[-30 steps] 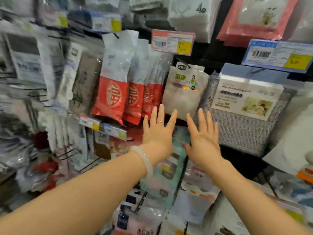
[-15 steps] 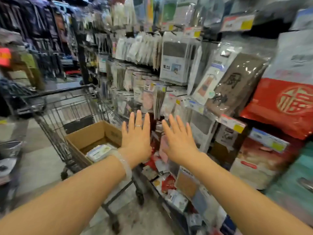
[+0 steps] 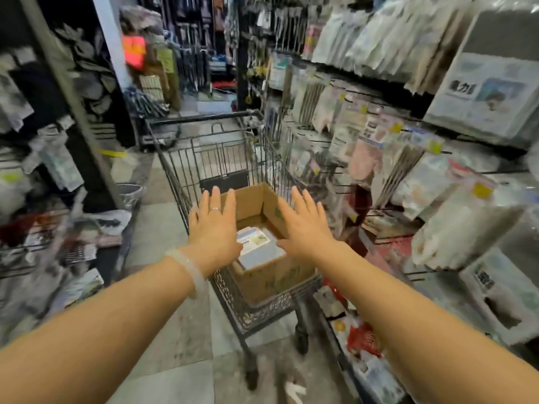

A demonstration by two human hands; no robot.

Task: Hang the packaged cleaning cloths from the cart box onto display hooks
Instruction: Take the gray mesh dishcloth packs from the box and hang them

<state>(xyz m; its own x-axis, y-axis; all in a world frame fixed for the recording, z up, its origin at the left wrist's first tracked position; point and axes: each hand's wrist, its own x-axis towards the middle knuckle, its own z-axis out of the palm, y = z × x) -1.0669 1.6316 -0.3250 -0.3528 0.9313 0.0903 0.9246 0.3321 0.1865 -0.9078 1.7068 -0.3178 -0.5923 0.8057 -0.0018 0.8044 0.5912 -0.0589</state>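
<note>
A brown cardboard box [image 3: 271,277] sits in the near end of a wire shopping cart [image 3: 204,158]. Inside it lies a packaged cleaning cloth [image 3: 258,247], grey-blue with a white label. My left hand [image 3: 214,225], wearing a ring and a pale bracelet, is stretched out flat over the box's left side, fingers straight, holding nothing. My right hand [image 3: 306,225] is likewise flat and empty over the box's right side. The cloth package shows between the two hands.
Display racks with hanging packaged goods [image 3: 393,158] and yellow price tags line the right side, close to the cart. More hanging goods [image 3: 55,158] fill the left side. A tiled aisle floor [image 3: 175,330] runs between them.
My view has swung left from the display hooks to the cart. Both hands, flat and empty throughout, now hover over the cardboard box instead of in front of the hanging goods.
</note>
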